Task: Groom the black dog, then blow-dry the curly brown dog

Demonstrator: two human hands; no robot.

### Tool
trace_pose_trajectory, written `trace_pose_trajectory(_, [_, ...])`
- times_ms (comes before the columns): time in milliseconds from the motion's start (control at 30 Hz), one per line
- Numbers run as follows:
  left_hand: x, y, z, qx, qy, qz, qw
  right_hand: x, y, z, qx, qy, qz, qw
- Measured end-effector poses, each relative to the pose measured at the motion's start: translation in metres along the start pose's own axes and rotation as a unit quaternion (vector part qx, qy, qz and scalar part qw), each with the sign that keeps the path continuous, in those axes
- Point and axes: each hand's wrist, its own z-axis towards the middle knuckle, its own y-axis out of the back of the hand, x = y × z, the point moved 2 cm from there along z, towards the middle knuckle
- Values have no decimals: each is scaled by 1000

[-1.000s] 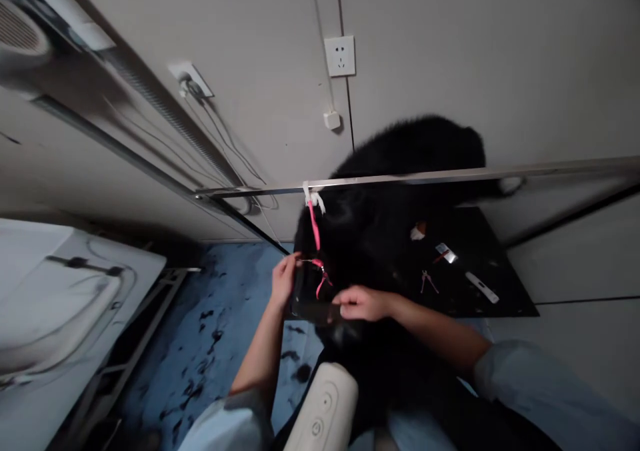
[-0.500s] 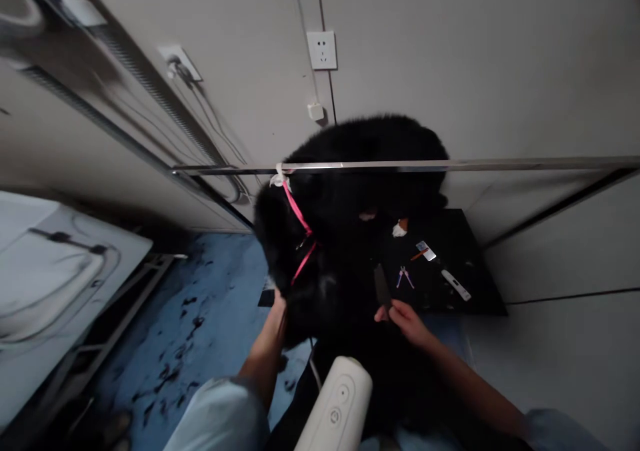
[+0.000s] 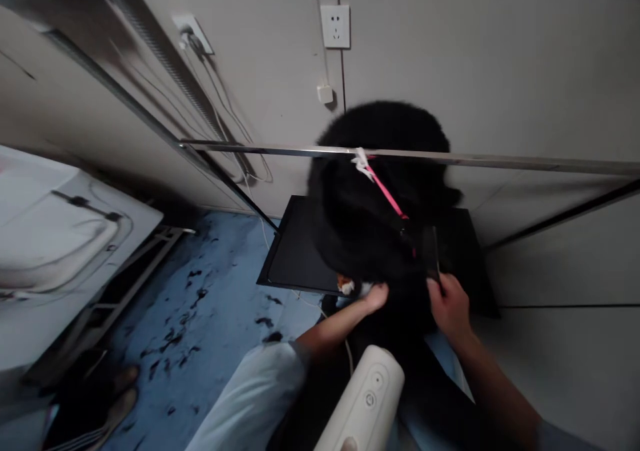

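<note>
A large black furry dog is on a black table. A pink strap runs from it to a white tie on a metal bar. My right hand is closed round the handle of a dark comb, held upright against the dog's right side. My left hand is closed at the dog's lower front, its fingertips partly lost in the dark fur. Just left of that hand is a small orange-and-white object, its kind unclear.
A white hand-held device with buttons rises close in front of me. A white tub stands at left. Dark hair tufts litter the blue floor. Another person's shoes show at lower left. A wall socket is behind.
The dog's front end and the pink strap have shifted right, uncovering the table's left part and hiding the tools at right. Both hands have moved right; the comb stays in the right one.
</note>
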Motion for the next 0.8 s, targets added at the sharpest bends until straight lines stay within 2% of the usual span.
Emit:
trace_pose_trajectory(67, [3,28,1,43,17,53,998,37,-40,11,9,42,-110,993])
trace_pose_trajectory(100, [5,52,1,60,19,75,995,52,-64,9,51,56,-162,984])
trace_pose_trajectory(133, [5,83,2,69,17,93,993,64,-87,3,120,80,-198,969])
trace_pose_trajectory(200, [-1,150,10,53,3,113,992,80,-124,-20,275,165,-211,923])
trace_pose_trajectory(233, [-9,181,18,25,-9,117,993,85,-134,-30,313,199,-198,907])
trace_pose_trajectory(267, [-21,206,29,-12,-32,114,993,88,-137,-35,308,210,-187,909])
trace_pose_trajectory(300, [-35,223,43,-58,-73,100,991,88,-135,-33,256,187,-188,930])
trace_pose_trajectory(333, [-51,230,57,-107,-134,71,983,86,-130,-26,166,130,-205,956])
trace_pose_trajectory(367, [-67,227,71,-124,-198,45,971,83,-123,-15,62,48,-237,968])
trace_pose_trajectory(400, [-81,215,85,-95,-243,41,965,81,-119,-4,-28,-41,-279,959])
trace_pose_trajectory(433, [-90,198,96,-36,-252,57,965,80,-120,8,-66,-107,-313,942])
trace_pose_trajectory(467, [-94,179,104,33,-232,87,968,81,-127,19,-53,-144,-337,929])
trace_pose_trajectory(500, [-93,164,108,95,-202,120,967,83,-138,28,-3,-149,-348,926])
trace_pose_trajectory(567, [-79,157,108,150,-156,167,962,89,-161,38,59,-129,-341,929])
trace_pose_trajectory(600, [-66,167,107,149,-143,184,961,90,-168,40,79,-116,-336,931])
trace_pose_trajectory(633, [-51,184,107,136,-127,199,962,91,-169,42,76,-107,-335,933])
trace_pose_trajectory(700, [-15,229,107,95,-69,235,965,88,-156,49,13,-111,-358,927])
trace_pose_trajectory(767, [22,275,108,55,-2,273,960,83,-138,65,-76,-144,-402,901])
trace_pose_trajectory(800, [39,294,108,41,24,289,956,81,-137,76,-69,-160,-421,890])
